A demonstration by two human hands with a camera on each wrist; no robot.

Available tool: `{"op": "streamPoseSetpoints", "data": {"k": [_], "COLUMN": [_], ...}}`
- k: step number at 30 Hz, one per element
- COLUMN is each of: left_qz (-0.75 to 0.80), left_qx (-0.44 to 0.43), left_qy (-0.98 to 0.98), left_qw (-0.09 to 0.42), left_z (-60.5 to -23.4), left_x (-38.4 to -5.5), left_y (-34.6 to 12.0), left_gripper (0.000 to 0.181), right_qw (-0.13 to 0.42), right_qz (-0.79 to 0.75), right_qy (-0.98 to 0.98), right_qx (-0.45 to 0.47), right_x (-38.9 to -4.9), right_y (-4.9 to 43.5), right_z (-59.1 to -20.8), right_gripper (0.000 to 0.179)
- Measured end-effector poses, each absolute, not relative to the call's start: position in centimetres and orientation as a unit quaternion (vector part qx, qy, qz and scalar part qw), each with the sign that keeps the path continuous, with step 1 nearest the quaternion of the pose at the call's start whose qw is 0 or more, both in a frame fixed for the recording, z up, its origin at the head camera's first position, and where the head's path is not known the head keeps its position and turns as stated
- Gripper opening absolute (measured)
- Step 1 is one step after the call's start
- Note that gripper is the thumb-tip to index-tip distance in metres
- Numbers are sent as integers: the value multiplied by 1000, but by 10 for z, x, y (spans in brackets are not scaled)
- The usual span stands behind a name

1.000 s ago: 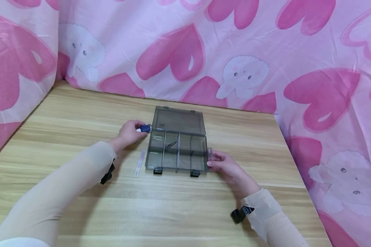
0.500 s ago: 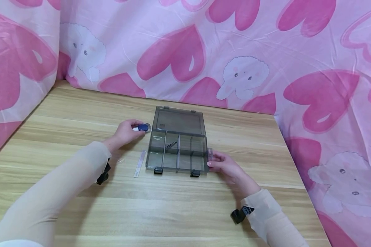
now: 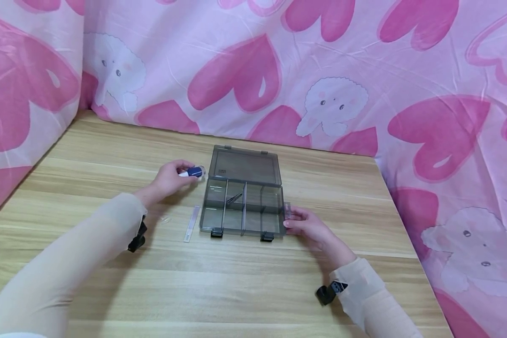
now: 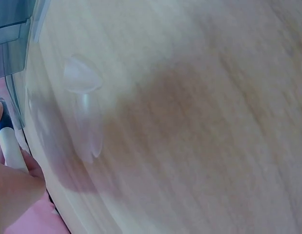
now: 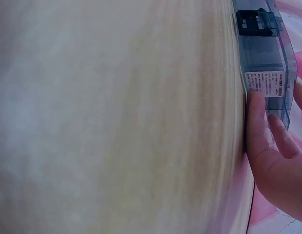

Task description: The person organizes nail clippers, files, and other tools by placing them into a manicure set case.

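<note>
My left hand point(image 3: 166, 177) pinches a small blue-and-white handled item point(image 3: 192, 172) with a clear rounded end, just left of the box. In the left wrist view, its white part point(image 4: 13, 148) and a bit of blue show by my fingers. My right hand point(image 3: 306, 226) rests against the right side of a smoky see-through divided box point(image 3: 232, 219), next to a small clear tab point(image 3: 287, 210). In the right wrist view, fairly straight fingers point(image 5: 256, 117) lie against the box wall beside a white label point(image 5: 264, 84). The box lid point(image 3: 245, 165) is folded back.
Dark, slim metal tweezers point(image 3: 234, 198) lie in a box compartment. A pale lilac strip point(image 3: 192, 224) lies left of the box. A clear cup-shaped piece point(image 4: 82, 75) lies on the table point(image 3: 236, 291) near my left wrist. Pink patterned cloth point(image 3: 232, 70) hangs behind.
My left hand has drawn a little to the left, away from the box, with the blue-and-white item. The clear piece on the table has come into sight. My right hand stays put.
</note>
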State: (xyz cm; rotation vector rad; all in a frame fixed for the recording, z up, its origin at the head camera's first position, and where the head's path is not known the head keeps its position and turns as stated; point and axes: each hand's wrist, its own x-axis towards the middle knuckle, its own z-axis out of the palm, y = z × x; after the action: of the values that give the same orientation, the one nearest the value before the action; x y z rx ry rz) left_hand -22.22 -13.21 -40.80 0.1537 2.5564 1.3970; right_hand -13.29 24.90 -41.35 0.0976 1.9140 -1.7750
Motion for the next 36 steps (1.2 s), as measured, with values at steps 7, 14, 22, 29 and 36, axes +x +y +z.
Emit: {"op": "streamPoseSetpoints", "data": {"k": [7,14,22,29,36], "left_qz": [478,477,490,496,499], "left_qx": [59,78,95,115,137], "left_qy": [871,870,861,854,847], "left_qw": [101,100,99,110,123], "left_z": [-404,-399,-391,-383,-379], "left_x": [-223,-221,-221,-218,-216], "left_y": [-130,-126,-112,-94,-80], "left_gripper": [45,44,43,43,42], "right_qw": [264,263,264,267,267], "right_qz": [-653,-651,-650,-646,-647], "right_qy": [709,711,711,714,713], "right_qx": [39,42,43,39,46], "right_x": [-132,-131,-131,-131,-132], "right_y": [249,249,249,250,249], "right_z": [-413,-412,-411,-412,-411], "right_gripper": [59,59,58,58,58]}}
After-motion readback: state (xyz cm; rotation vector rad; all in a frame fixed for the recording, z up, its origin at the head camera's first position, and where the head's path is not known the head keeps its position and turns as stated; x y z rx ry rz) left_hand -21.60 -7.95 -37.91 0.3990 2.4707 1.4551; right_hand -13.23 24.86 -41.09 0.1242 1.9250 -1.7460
